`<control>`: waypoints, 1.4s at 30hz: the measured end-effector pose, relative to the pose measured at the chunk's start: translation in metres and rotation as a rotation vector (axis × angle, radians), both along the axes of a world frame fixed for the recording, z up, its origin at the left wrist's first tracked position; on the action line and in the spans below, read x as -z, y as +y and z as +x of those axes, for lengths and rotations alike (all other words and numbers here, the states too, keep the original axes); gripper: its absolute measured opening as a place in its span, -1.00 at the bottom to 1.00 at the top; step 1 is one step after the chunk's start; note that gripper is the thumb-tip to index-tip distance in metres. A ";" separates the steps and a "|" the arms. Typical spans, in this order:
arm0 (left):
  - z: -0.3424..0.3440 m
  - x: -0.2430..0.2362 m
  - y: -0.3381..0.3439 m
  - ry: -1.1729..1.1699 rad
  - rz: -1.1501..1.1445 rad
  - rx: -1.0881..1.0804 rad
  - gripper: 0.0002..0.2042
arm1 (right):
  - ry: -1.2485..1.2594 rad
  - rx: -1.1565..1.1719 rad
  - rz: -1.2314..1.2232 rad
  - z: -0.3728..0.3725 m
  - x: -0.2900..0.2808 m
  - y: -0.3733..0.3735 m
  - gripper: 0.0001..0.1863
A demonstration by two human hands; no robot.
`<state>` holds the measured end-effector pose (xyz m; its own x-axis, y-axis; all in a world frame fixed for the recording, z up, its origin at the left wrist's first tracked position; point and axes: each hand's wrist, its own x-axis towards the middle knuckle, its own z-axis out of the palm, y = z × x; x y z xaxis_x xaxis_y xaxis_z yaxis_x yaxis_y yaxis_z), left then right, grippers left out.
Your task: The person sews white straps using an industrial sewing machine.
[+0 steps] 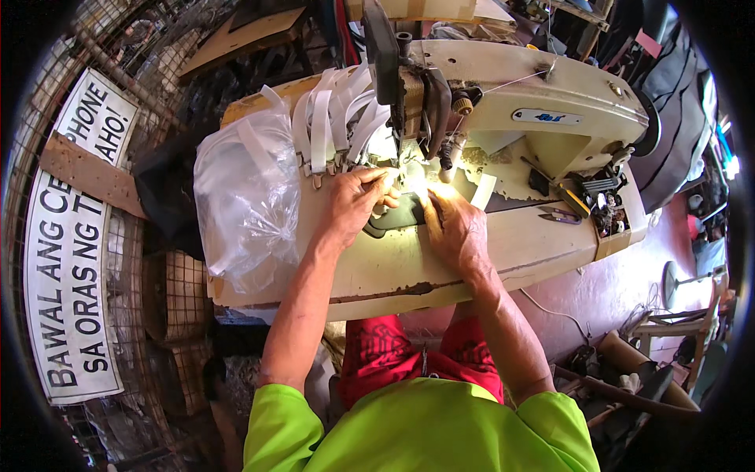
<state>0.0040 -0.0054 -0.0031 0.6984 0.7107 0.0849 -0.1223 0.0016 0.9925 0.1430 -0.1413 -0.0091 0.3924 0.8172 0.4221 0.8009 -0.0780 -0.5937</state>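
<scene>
My left hand [355,206] is just left of the needle area of a sewing machine [472,67], thumb and fingers pinched together; what lies between them is too small to make out. My right hand [458,228] has its fingers closed together under the bright lamp glare, close to the presser foot. From behind it sticks out the end of a white strap [484,191], seemingly held by those fingers. Beyond my left hand lies a bunch of white straps [322,130] with small metal clips [318,179] at their ends.
A clear plastic bag [248,193] of white material rests on the table's left side. Thread snips [560,215], a yellow-handled screwdriver [572,200] and a small box of parts [612,216] sit at the right. A wire grille [157,220] with a sign stands left.
</scene>
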 end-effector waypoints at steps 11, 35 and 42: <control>-0.004 -0.005 -0.004 0.123 0.099 0.109 -0.74 | 0.002 -0.002 -0.058 0.001 -0.001 -0.001 -0.77; 0.008 -0.006 -0.024 0.246 0.677 -0.101 -0.82 | -0.022 -0.015 0.085 0.001 0.005 0.000 -0.83; 0.010 -0.016 -0.031 0.257 0.747 -0.181 -0.79 | 0.045 -0.027 0.087 0.003 0.004 -0.002 -0.85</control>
